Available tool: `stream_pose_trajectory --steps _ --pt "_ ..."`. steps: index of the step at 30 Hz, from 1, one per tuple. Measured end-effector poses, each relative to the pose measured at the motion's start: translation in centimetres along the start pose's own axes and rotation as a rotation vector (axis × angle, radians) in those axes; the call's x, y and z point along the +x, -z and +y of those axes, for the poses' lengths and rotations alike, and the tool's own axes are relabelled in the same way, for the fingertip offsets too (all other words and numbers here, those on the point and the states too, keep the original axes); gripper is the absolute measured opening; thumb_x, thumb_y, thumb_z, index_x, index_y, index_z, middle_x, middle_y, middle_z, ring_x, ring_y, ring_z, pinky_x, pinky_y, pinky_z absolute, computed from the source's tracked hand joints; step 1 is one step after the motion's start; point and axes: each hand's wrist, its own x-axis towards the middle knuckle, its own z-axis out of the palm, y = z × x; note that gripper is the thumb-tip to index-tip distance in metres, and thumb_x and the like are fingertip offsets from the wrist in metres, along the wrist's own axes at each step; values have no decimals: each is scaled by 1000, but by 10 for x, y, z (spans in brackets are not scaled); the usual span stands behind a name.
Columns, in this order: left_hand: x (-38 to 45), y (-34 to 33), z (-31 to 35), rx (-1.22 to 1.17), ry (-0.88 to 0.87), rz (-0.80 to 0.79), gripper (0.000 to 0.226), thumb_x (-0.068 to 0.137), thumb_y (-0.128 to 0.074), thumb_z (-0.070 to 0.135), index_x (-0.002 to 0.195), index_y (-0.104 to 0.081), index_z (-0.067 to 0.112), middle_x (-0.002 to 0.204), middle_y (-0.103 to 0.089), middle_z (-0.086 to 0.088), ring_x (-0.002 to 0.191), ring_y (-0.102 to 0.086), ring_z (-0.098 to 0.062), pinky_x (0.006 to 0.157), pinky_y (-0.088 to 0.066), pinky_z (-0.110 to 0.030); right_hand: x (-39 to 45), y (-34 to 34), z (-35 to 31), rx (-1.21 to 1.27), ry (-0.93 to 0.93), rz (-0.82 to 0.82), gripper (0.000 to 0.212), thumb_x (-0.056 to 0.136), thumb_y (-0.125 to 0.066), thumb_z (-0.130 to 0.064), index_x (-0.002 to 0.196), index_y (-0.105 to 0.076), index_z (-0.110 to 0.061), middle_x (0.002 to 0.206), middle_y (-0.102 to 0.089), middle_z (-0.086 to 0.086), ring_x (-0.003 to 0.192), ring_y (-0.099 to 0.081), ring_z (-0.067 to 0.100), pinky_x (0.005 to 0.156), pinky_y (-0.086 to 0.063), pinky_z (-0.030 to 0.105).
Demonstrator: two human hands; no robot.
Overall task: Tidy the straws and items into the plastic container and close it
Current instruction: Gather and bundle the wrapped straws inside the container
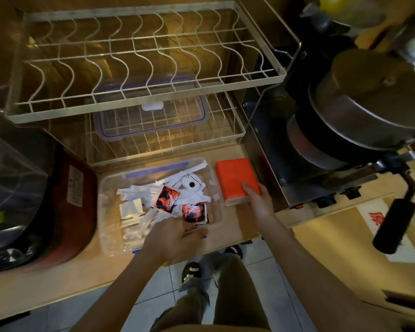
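Wooden counter (pixel 228 233), bearing an open clear container (pixel 106 238), an orange box (pixel 235 179) just beside it, and a wire rack (pixel 235 134) behind.

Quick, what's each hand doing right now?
Left hand: open, fingers down in the plastic container.
Right hand: gripping the orange box.

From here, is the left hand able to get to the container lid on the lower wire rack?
Probably yes. The lid lies on the lower rack behind the open container, its front edge exposed. The left hand, inside the container, would reach forward under the upper rack.
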Motion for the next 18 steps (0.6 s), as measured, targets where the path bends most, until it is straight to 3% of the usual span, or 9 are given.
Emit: stream_pose_trajectory --steps 4,7,9,12,15,16,18 --pt "6 -1 -4 32 3 20 72 69 -23 77 77 -69 23 71 -69 -2 69 -62 -14 65 -48 -31 4 -10 -3 -204 142 52 51 89 -61 -22 134 -43 -6 133 -53 17 119 -52 33 98 -39 35" --pt "7 0 -4 63 -6 -11 61 78 -31 71 71 -66 22 63 -60 0 69 -60 -17 60 -38 -28 4 -17 -9 -474 219 129 51 86 -60 -22 131 -46 -4 131 -54 20 120 -49 37 105 -38 44" --pt "6 1 -2 68 5 -41 55 85 -34 65 78 -68 22 71 -65 -3 74 -62 -18 61 -36 -28 -2 -21 -16 -587 356 147 52 85 -59 -18 133 -44 -4 134 -47 17 125 -42 35 108 -34 46" --pt "7 7 0 -68 55 -100 48 90 -37 54 95 -70 20 82 -67 -7 79 -59 -19 64 -34 -27 -23 -31 -27 -653 676 121 37 86 -58 -10 122 -53 -4 127 -49 14 119 -44 28 103 -39 35" --pt "10 17 -4 -310 96 -35 31 93 -49 28 87 -68 4 79 -66 -12 78 -61 -24 72 -40 -31 -40 -46 -31 -688 836 -86 19 86 -59 -7 104 -65 -5 105 -63 10 93 -58 19 75 -41 15" --pt "13 19 -7 -313 113 28 25 92 -51 20 86 -68 2 81 -69 -13 80 -63 -26 74 -44 -32 -41 -51 -30 -751 835 -209 19 86 -59 -5 104 -65 -6 104 -65 11 90 -59 19 72 -42 14" --pt "18 22 -15 -264 189 198 20 89 -54 15 90 -69 3 88 -73 -14 83 -67 -28 77 -51 -35 -39 -64 -26 -954 763 -448 25 86 -59 -4 110 -62 -6 112 -64 11 98 -60 21 82 -47 24"
